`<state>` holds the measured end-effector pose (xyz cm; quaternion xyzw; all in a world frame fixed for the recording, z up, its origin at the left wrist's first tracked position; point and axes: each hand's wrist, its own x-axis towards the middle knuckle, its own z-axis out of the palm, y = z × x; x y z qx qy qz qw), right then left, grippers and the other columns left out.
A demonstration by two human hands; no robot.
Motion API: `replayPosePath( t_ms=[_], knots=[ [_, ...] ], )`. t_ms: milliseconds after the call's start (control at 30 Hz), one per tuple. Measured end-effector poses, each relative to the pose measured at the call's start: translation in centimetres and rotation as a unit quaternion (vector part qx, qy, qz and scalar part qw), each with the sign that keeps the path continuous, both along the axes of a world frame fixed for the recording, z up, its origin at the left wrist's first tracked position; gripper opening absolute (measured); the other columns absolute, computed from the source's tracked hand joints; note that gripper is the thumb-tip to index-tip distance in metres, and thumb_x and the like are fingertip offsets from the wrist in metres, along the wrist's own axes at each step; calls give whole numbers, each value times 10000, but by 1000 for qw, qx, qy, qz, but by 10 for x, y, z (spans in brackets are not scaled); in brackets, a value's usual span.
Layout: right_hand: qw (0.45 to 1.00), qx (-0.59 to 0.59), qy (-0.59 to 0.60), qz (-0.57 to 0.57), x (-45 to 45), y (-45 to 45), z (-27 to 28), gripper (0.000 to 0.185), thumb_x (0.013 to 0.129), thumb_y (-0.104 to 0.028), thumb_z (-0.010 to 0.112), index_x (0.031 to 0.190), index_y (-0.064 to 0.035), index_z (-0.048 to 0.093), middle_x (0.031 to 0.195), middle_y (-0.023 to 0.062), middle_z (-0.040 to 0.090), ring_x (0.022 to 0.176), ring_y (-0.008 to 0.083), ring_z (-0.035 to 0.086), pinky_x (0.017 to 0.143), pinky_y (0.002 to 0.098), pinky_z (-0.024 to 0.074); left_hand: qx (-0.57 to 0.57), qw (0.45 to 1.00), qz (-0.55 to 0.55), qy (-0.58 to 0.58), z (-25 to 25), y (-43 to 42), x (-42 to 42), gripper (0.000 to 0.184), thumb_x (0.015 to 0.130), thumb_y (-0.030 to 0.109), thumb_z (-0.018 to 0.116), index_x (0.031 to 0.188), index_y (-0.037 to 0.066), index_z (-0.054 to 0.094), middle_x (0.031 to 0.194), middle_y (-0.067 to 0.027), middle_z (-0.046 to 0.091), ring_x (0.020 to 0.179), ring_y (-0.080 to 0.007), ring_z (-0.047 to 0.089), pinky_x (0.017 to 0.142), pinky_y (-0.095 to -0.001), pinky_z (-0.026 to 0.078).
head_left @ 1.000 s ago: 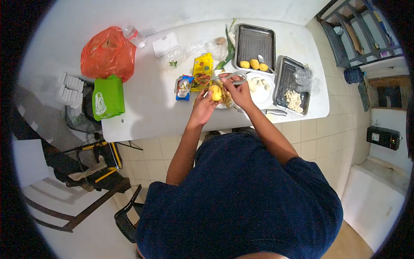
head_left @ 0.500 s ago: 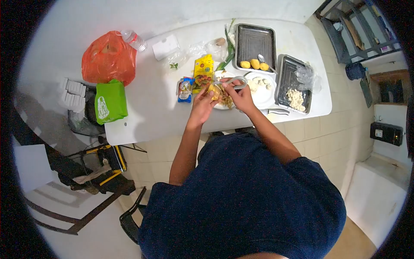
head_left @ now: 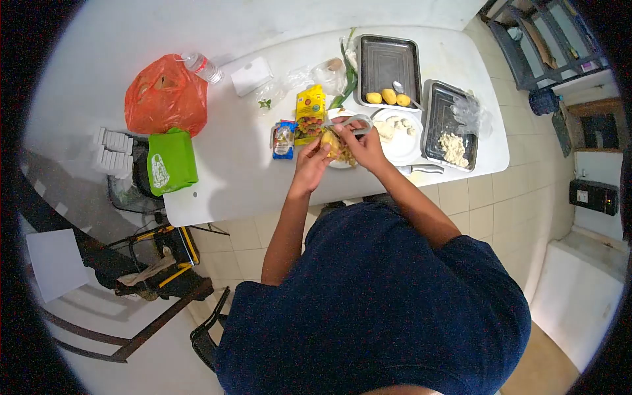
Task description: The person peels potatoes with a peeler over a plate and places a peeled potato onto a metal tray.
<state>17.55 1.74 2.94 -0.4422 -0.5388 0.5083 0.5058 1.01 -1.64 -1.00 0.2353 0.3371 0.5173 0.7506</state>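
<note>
My left hand (head_left: pixel 309 166) is closed around a yellow, partly peeled potato (head_left: pixel 328 139). In my right hand (head_left: pixel 368 150) is a light grey peeler (head_left: pixel 359 123), its head against the potato. Beneath both hands, a white plate (head_left: pixel 334 113) with brownish peelings (head_left: pixel 347 157) is partly covered. Right of my right hand stands another white plate (head_left: pixel 403 158) holding pale pieces. A knife (head_left: pixel 424 169) lies by the table's near edge. A yellow packet (head_left: pixel 310 112) and a small blue packet (head_left: pixel 283 140) are just left of the hands.
A dark tray (head_left: pixel 388 62) at the back bears several yellow potatoes (head_left: pixel 388 97) and a spoon (head_left: pixel 398 87). Another tray (head_left: pixel 440 108) holds crumbly pale food (head_left: pixel 453 149) and a plastic bag (head_left: pixel 469 113). Leftward are a red bag (head_left: pixel 164 99), green bag (head_left: pixel 172 161) and bottle (head_left: pixel 203 66).
The view has shifted slightly. Both hands stay over the plate; the peeler's handle has tilted a little and the potato sits more upright in my left hand.
</note>
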Motion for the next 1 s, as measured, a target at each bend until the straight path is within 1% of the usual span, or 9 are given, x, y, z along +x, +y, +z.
replayPosePath(
  t_ms=[133, 267, 333, 467, 533, 633, 767, 900, 1000],
  knots=[
    [999, -34, -9, 8, -1, 4, 4, 199, 927, -138, 652, 1019, 37, 670, 848, 24, 657, 747, 38, 549, 616, 202, 449, -2, 1000, 13, 2, -2, -1, 1, 374, 969, 107, 577, 1313, -24, 513, 1228, -94, 597, 1100, -203, 599, 968, -390, 514],
    [1000, -19, 4, 4, 0, 4, 1, 203, 930, -142, 648, 1017, 41, 668, 816, 7, 640, 714, 32, 526, 612, 209, 439, -11, 999, 24, -30, -9, 3, -5, 372, 970, 99, 572, 1312, -36, 513, 1231, -98, 598, 1099, -207, 598, 974, -383, 504],
    [1000, 3, 16, -3, -3, 5, -5, 204, 929, -146, 651, 1013, 40, 668, 789, -5, 628, 685, 28, 512, 597, 208, 428, 5, 1000, 12, 1, -1, 1, -5, 378, 968, 106, 579, 1312, -35, 514, 1241, -97, 596, 1102, -205, 597, 965, -382, 505],
    [997, -44, -55, 16, 0, 13, -2, 198, 932, -151, 646, 996, 34, 670, 749, -15, 600, 666, 29, 497, 574, 211, 405, 2, 999, 6, 34, -6, -1, -4, 381, 966, 124, 587, 1309, -26, 519, 1248, -93, 597, 1113, -204, 595, 948, -380, 505],
    [998, -42, -34, 28, -1, 19, -22, 197, 933, -157, 644, 988, 30, 673, 735, -19, 586, 661, 33, 491, 565, 214, 394, -4, 1000, 17, 14, -14, 2, -5, 379, 970, 134, 583, 1311, -18, 523, 1249, -90, 598, 1117, -205, 594, 942, -379, 506],
    [996, -12, -85, 26, -1, 20, -28, 207, 936, -166, 640, 992, 30, 672, 713, -30, 562, 647, 42, 490, 563, 214, 387, -12, 998, 43, -36, -21, 4, -14, 375, 977, 143, 572, 1315, -10, 518, 1246, -93, 600, 1134, -215, 589, 943, -381, 505],
    [999, -31, -11, -10, 10, 20, -41, 201, 938, -166, 643, 994, 25, 665, 712, -27, 579, 643, 46, 505, 578, 216, 398, -3, 999, 50, 16, -1, 5, -21, 371, 981, 149, 564, 1312, -7, 504, 1237, -108, 600, 1156, -237, 585, 967, -389, 502],
    [998, -5, 57, 7, 1, 22, -38, 199, 948, -152, 632, 1046, 19, 662, 711, -20, 591, 638, 27, 500, 567, 199, 386, -27, 998, 55, 10, 2, 6, -21, 362, 976, 126, 562, 1301, -17, 494, 1231, -123, 596, 1158, -252, 588, 1004, -399, 496],
    [997, -46, 53, 31, -1, 16, -32, 224, 943, -171, 639, 1032, 35, 648, 760, 16, 639, 703, 76, 577, 651, 232, 466, -54, 996, 74, -9, -5, 11, -19, 354, 967, 100, 568, 1289, -30, 497, 1227, -133, 596, 1146, -266, 597, 1016, -407, 495]
  ],
)
